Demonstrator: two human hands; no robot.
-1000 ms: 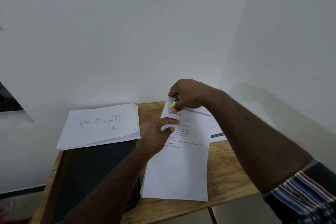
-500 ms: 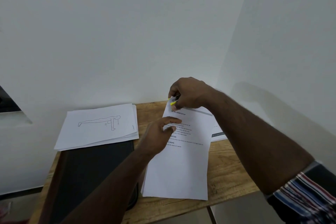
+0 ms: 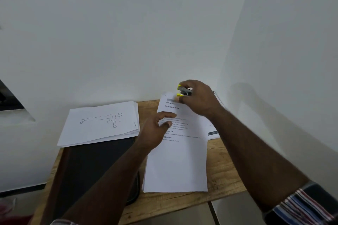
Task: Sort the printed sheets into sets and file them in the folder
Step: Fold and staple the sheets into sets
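Right hand [image 3: 198, 99] grips a stapler [image 3: 184, 91] above the printed sheets [image 3: 178, 151]; left hand [image 3: 155, 129], seemingly relaxed, rests there.

1. Three lots of printed sheets: one stack with a drawing [image 3: 102, 122], one set of text pages [image 3: 179, 151], and one partly hidden lot [image 3: 213, 134].
2. One dark folder [image 3: 91, 170].
3. One stapler [image 3: 184, 91].
4. One wooden table [image 3: 223, 168].
5. Two hands: left hand [image 3: 155, 128], right hand [image 3: 199, 98].
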